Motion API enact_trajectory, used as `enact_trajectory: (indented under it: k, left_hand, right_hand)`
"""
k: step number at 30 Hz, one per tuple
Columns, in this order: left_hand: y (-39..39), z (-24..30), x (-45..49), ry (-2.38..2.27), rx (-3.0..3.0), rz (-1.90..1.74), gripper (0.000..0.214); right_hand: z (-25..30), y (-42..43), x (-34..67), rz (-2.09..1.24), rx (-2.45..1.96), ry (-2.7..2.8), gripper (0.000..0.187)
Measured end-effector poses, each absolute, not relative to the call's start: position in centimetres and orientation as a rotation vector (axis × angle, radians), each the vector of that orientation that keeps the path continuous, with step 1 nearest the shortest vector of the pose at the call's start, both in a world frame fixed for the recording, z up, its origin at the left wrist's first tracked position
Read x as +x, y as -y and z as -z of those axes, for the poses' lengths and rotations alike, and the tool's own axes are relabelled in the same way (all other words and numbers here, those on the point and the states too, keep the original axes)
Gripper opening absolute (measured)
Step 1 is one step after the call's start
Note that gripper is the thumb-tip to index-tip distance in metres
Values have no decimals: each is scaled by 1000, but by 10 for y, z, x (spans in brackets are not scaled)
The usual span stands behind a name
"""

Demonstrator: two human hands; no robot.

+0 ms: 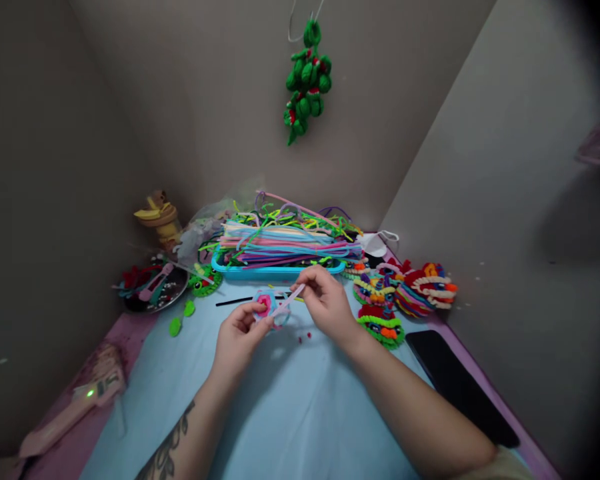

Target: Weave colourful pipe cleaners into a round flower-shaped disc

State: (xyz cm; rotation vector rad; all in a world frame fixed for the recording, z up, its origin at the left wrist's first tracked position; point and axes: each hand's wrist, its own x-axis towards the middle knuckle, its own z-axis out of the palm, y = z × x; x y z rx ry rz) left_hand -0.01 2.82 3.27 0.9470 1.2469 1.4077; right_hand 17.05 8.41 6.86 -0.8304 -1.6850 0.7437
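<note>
My left hand (239, 335) pinches a small round pipe-cleaner piece (267, 306), blue around a pink centre, just above the light blue table cover (290, 407). My right hand (324, 299) is closed on the end of a pale pink pipe cleaner (289, 301) that runs down into that piece. Both hands hover over the middle of the table, in front of a blue tray (275, 271) piled with many coloured pipe cleaners. A few tiny red beads (305, 336) lie on the cover below my right hand.
Several finished colourful pipe-cleaner figures (405, 293) lie at the right, and a black phone (457, 387) lies near the right edge. A pink glue gun (80, 400) rests at the left front. A dark dish (153, 288) of bits stands at left. A green ornament (306, 80) hangs on the wall.
</note>
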Motion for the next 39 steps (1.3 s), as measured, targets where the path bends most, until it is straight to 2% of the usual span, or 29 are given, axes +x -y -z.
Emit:
enact_trajectory:
  k: [10,17,21,26,30,32,39]
  left_hand:
    - [-26,-39,2,-1274,988,-1407,32]
    - [-21,-45,5,-1514,1286,-1394,25]
    - [-19,-45,5,-1540,1391,-1389,23]
    - [-19,-41,1,-1565,1327,-1466,25]
    - [-20,-40,0,-1565,1204,-1555,27]
    - [-22,-40,-1,-1561,1158,-1600,28]
    - [-25,-37,-3,-1569,1082,-1705,30]
  right_hand:
    - [-50,-89,166,-914,-932,1665,8]
    - [-52,-85,153,-1149,-880,1419,14]
    - [-55,-83,150,-1191,-925,1538,11]
    - [-55,-88,155,-1036,-984,1834,9]
    - [-50,-92,157,-1198,-896,1843,11]
    - [-47,-91,153,-1268,-881,1755,17]
    - [-41,-72,133,-1445,-1011,1748,22]
